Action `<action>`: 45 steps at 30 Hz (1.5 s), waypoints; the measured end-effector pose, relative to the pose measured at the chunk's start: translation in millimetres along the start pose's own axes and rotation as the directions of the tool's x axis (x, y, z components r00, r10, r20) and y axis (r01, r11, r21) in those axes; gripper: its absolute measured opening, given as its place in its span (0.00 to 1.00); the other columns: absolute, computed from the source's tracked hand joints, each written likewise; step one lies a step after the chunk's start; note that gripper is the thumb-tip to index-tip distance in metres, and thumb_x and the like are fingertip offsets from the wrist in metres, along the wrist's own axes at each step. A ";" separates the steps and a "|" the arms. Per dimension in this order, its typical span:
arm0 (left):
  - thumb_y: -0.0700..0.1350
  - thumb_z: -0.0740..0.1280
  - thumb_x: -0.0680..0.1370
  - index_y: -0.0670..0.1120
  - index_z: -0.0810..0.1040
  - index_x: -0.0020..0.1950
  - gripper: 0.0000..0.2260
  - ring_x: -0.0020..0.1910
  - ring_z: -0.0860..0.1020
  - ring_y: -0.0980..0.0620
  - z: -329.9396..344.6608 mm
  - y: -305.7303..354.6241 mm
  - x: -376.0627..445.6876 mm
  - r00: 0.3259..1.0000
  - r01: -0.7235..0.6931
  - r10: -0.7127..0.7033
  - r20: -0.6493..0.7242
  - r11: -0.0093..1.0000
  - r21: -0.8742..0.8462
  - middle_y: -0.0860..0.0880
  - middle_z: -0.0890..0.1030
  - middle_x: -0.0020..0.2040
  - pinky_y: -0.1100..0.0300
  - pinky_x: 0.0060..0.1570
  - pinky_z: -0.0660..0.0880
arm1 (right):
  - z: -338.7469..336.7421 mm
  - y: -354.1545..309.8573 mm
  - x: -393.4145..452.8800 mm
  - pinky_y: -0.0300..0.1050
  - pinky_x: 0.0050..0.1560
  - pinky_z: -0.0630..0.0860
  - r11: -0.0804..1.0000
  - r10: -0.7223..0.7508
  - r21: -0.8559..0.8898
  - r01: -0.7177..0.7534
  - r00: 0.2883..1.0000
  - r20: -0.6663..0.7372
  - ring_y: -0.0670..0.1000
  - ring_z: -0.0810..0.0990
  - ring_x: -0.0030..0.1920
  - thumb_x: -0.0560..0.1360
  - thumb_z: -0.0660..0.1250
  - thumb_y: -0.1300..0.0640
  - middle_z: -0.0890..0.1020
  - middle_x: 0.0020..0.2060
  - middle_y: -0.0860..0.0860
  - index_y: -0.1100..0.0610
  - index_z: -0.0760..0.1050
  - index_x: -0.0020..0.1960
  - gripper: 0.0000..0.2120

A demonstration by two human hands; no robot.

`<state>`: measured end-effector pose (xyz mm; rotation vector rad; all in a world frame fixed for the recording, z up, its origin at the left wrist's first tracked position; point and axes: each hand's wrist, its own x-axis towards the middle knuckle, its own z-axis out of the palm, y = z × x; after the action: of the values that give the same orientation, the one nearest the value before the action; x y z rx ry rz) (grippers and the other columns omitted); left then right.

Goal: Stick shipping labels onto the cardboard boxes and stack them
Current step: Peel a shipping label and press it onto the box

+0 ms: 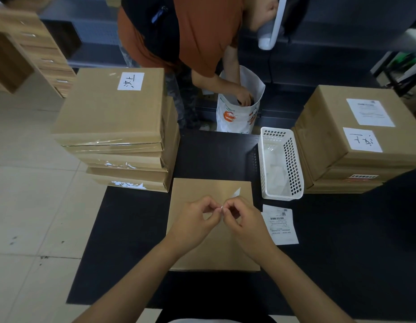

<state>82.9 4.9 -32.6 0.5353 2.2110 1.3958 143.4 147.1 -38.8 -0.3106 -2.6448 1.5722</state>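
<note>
A flat cardboard box [211,250] lies on the black table [342,264] right in front of me. Above it, my left hand [195,220] and my right hand [243,217] meet fingertip to fingertip and pinch a white shipping label [236,192] held edge-on, one corner sticking up past my right fingers. A few more printed labels [282,226] lie on the table just right of the box. A stack of several cardboard boxes [113,127] stands at the left, its top box labelled. Another labelled stack [356,136] stands at the right.
A white perforated basket [282,164] holding paper scraps sits between the box and the right stack. Across the table a person in an orange top [202,36] reaches into a white bag [237,113]. Wooden drawers [39,50] stand at the far left on the tiled floor.
</note>
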 end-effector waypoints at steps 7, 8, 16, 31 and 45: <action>0.43 0.66 0.78 0.44 0.80 0.47 0.05 0.45 0.80 0.54 3.1 -0.3 1.2 0.998 0.067 -0.067 0.000 0.993 -0.102 0.49 0.83 0.43 0.58 0.51 0.77 | -0.8 0.9 -0.8 0.32 0.41 0.71 0.998 0.007 0.059 -0.006 1.000 -0.013 0.45 0.75 0.41 0.76 0.65 0.64 0.77 0.38 0.46 0.55 0.75 0.41 0.06; 0.43 0.66 0.79 0.44 0.80 0.48 0.05 0.45 0.80 0.54 3.2 -0.6 1.7 0.997 0.073 -0.074 -0.009 0.991 -0.111 0.49 0.83 0.43 0.58 0.50 0.77 | -0.7 0.6 -0.6 0.31 0.41 0.71 0.996 0.021 0.090 -0.018 0.999 -0.024 0.44 0.76 0.41 0.76 0.65 0.65 0.78 0.37 0.46 0.55 0.76 0.41 0.07; 0.42 0.65 0.79 0.45 0.81 0.53 0.06 0.48 0.80 0.61 3.6 -0.6 4.3 1.000 0.008 -0.009 -0.017 0.999 -0.044 0.54 0.83 0.46 0.70 0.52 0.74 | 0.8 1.8 1.7 0.31 0.44 0.73 0.958 0.151 0.254 -0.132 0.987 -0.055 0.44 0.79 0.43 0.76 0.65 0.64 0.82 0.41 0.49 0.54 0.78 0.43 0.07; 0.43 0.65 0.79 0.46 0.81 0.55 0.07 0.51 0.79 0.61 7.8 -8.4 7.7 0.992 -0.121 0.125 -0.020 0.983 0.141 0.54 0.83 0.48 0.70 0.56 0.73 | 3.6 0.8 3.6 0.30 0.43 0.73 0.942 0.227 0.273 -0.195 0.970 -0.091 0.39 0.77 0.39 0.75 0.67 0.65 0.81 0.40 0.50 0.57 0.78 0.42 0.05; 0.44 0.63 0.80 0.47 0.80 0.57 0.08 0.49 0.79 0.61 5.5 -6.6 7.2 0.990 -0.138 0.138 0.011 0.972 0.190 0.55 0.82 0.49 0.69 0.52 0.74 | 9.1 8.5 4.8 0.33 0.42 0.72 0.963 0.210 0.184 -0.195 0.975 -0.068 0.45 0.77 0.41 0.77 0.65 0.61 0.80 0.41 0.49 0.53 0.77 0.42 0.06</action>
<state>79.7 10.2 -42.0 0.7684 2.3627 1.2572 138.7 144.2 -51.0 -0.6421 -2.4530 1.7922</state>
